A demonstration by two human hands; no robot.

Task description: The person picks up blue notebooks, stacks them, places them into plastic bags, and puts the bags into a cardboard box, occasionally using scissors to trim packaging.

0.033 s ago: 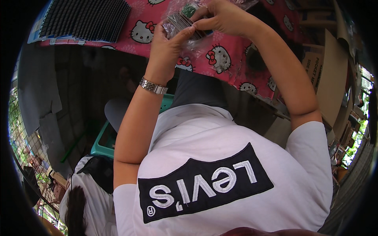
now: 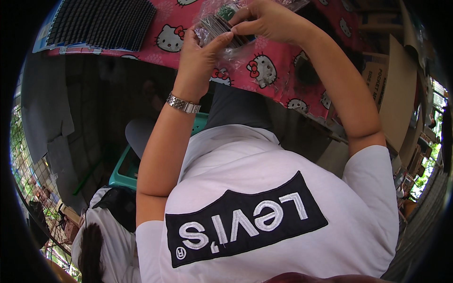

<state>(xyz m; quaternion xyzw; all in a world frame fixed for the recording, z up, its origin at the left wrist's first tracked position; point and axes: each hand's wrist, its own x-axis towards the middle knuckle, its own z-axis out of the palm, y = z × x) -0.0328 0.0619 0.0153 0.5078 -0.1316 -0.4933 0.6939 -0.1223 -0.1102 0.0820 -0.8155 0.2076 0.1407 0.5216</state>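
Observation:
At the far edge of the view, my left hand (image 2: 200, 49) is closed round a stack of thin, flat greyish pieces (image 2: 216, 27), its thumb lying along the near side. My right hand (image 2: 271, 22) bends in from the right, fingertips pinched at the stack's right end. Crinkled clear plastic (image 2: 230, 53) surrounds the pieces and spreads over the table cloth. Just beyond the stack, a small green item (image 2: 227, 12) shows through the plastic; its kind is unclear. Exactly what the pieces are cannot be made out.
A pink cartoon-print cloth (image 2: 278, 87) covers the table. Many dark ridged strips lie in a block (image 2: 99, 23) at the far left. Cardboard (image 2: 396, 94) stands on the right. Below are a green plastic stool (image 2: 123, 166) and, lower left, a person in white (image 2: 111, 240).

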